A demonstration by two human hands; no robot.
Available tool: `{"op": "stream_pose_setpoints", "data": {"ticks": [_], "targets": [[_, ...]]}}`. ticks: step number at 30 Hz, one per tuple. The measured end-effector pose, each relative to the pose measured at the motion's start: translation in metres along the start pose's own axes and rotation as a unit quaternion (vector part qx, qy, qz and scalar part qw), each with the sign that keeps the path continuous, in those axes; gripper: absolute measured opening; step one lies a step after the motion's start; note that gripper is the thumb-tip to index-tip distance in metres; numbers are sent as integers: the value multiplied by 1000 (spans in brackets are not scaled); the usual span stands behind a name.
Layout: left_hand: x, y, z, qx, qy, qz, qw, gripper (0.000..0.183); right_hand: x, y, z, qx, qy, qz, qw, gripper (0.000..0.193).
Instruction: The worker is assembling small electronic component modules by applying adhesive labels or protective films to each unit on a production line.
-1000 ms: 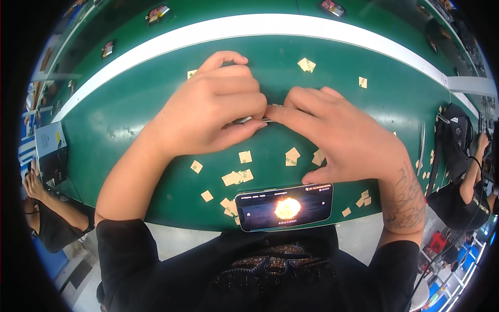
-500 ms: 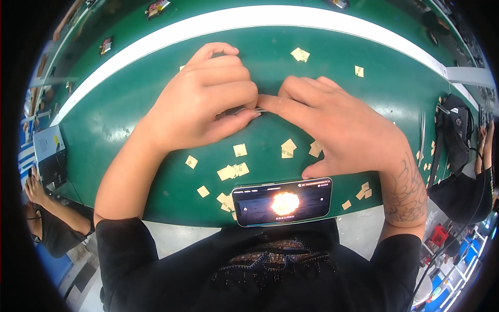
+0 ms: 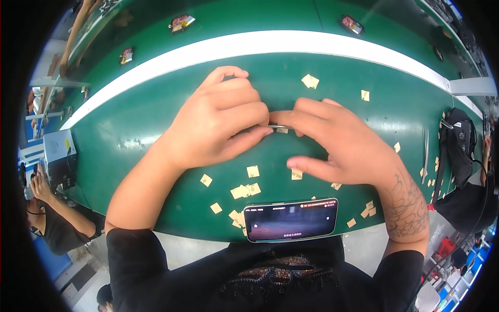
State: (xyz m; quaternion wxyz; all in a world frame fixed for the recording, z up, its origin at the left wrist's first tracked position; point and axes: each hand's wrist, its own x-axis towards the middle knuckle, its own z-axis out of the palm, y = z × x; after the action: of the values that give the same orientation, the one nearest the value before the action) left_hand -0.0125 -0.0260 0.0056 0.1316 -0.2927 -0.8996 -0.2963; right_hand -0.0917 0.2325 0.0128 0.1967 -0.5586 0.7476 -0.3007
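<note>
One thin, shiny strip (image 3: 279,126) is showing between the hands, over the desk (image 3: 117,132). From afar, I'm seeing the left hand (image 3: 223,117) pinching it, the right hand (image 3: 340,140) curving its fingers beside it, thumb apart. I'm guessing it's being steadied; next is needing a gentle pinch.

Green table (image 3: 119,156), white strip (image 3: 280,41) across, grey floor (image 3: 192,249).

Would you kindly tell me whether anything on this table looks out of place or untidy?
The pale paper squares look untidy: they lie scattered at odd angles across the green table, some overlapping. The lit phone also looks a little precarious, right at the near edge. No spill or damage shows.
</note>
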Motion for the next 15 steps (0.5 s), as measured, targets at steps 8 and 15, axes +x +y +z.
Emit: {"op": "stream_pose_setpoints", "data": {"ticks": [8,15], "targets": [[-4,-5,-3,-15,22,-42,999,22,7,10,6,37,150,-4,988,25],[-3,-4,-4,5,40,-63,997,27,8,9,7,51,134,-3,990,33]]}}
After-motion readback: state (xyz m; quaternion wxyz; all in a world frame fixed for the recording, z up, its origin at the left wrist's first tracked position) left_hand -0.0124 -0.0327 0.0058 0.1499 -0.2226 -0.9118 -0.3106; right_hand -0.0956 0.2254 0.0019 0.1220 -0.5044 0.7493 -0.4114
